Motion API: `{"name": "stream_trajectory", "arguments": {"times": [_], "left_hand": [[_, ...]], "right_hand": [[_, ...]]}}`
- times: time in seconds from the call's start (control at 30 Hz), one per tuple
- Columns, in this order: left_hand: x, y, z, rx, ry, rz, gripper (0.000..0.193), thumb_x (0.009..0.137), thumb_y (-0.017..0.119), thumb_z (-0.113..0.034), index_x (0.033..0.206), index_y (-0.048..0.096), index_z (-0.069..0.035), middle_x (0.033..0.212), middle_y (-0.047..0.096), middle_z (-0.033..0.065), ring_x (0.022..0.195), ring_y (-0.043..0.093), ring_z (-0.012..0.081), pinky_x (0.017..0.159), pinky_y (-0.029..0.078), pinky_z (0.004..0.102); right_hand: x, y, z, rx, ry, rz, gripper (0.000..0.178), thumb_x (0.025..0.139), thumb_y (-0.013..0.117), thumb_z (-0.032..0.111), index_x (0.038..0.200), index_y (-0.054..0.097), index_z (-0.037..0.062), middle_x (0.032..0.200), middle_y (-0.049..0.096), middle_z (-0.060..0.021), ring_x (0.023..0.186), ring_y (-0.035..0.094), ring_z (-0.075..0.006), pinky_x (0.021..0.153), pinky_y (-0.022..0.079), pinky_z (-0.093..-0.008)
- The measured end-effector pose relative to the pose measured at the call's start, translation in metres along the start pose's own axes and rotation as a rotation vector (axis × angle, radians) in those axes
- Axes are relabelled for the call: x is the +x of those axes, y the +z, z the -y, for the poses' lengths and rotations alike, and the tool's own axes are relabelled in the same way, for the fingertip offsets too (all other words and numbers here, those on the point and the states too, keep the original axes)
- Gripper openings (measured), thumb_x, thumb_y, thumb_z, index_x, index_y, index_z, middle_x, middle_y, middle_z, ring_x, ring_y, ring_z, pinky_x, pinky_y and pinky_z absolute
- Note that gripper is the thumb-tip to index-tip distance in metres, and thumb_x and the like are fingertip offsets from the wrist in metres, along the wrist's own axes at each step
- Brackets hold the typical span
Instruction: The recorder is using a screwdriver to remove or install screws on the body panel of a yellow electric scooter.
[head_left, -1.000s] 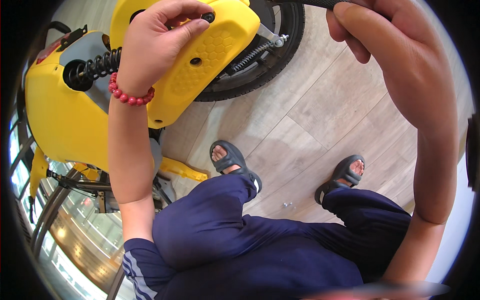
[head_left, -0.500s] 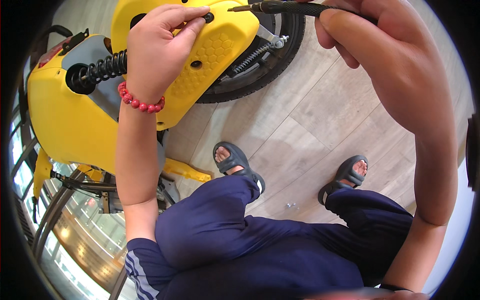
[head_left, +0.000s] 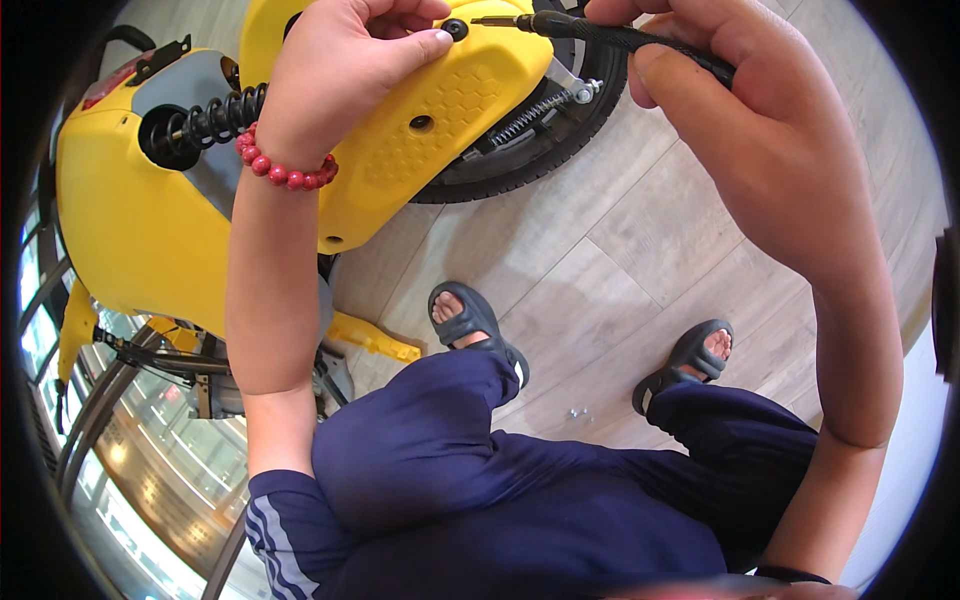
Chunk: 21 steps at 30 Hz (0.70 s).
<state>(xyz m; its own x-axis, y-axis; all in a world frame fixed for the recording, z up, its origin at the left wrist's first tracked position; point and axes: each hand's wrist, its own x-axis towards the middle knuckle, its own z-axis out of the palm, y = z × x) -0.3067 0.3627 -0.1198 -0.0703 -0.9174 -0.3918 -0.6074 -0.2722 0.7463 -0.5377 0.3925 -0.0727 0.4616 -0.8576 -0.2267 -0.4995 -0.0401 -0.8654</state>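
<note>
Since half a second ago, the tip of the screwdriver [head_left: 590, 33] has come closer to the round black fastener [head_left: 456, 29] on the yellow body panel [head_left: 440, 95]; now it is just to the right of it, with a narrow gap between them. The right hand [head_left: 740, 110] is closed around the textured black handle, and the shaft points to the left, toward the fastener. The left hand [head_left: 345, 75] has its thumb and index finger bent close together, and the fastener lies directly beside their tips, on the right; whether they are gripping it, I cannot tell. A red bead bracelet [head_left: 262, 165] is around the left wrist. Below the fastener, the panel has a honeycomb relief, and behind its right edge is the black tyre [head_left: 540, 165].
</note>
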Motion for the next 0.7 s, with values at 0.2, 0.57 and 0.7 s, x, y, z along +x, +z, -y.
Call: {"name": "stream_trajectory", "arguments": {"times": [0.2, 0.57, 0.7], "left_hand": [[0.000, 0.003, -0.005, 0.078, 0.009, -0.026, 0.014, 0.080, 0.066, -0.003, 0.090, 0.067, 0.006, 0.076, 0.066, 0.0040, 0.065, 0.057, 0.0076, 0.060, 0.047, 0.0214], [-0.009, 0.004, -0.022, 0.208, 0.094, -0.064, 0.008, 0.078, 0.066, -0.002, 0.082, 0.070, 0.004, 0.070, 0.068, 0.0082, 0.062, 0.059, 0.0097, 0.058, 0.048, 0.0233], [-0.008, 0.003, -0.019, 0.258, 0.138, -0.037, 0.010, 0.078, 0.067, -0.003, 0.084, 0.070, 0.004, 0.072, 0.068, 0.0076, 0.062, 0.059, 0.0093, 0.059, 0.048, 0.0232]], "right_hand": [[0.003, 0.005, -0.004, -0.003, -0.014, -0.010, 0.021, 0.084, 0.049, 0.000, 0.103, 0.055, -0.0057, 0.076, 0.057, -0.0051, 0.060, 0.047, -0.0070, 0.053, 0.039, -0.0235], [-0.003, -0.004, -0.020, 0.017, 0.027, -0.051, 0.021, 0.084, 0.049, 0.000, 0.103, 0.055, -0.0057, 0.075, 0.057, -0.0056, 0.060, 0.047, -0.0078, 0.054, 0.039, -0.0239], [-0.006, -0.011, -0.025, 0.018, 0.042, -0.068, 0.021, 0.084, 0.049, 0.000, 0.103, 0.055, -0.0057, 0.075, 0.057, -0.0058, 0.060, 0.048, -0.0081, 0.054, 0.039, -0.0240]]}}
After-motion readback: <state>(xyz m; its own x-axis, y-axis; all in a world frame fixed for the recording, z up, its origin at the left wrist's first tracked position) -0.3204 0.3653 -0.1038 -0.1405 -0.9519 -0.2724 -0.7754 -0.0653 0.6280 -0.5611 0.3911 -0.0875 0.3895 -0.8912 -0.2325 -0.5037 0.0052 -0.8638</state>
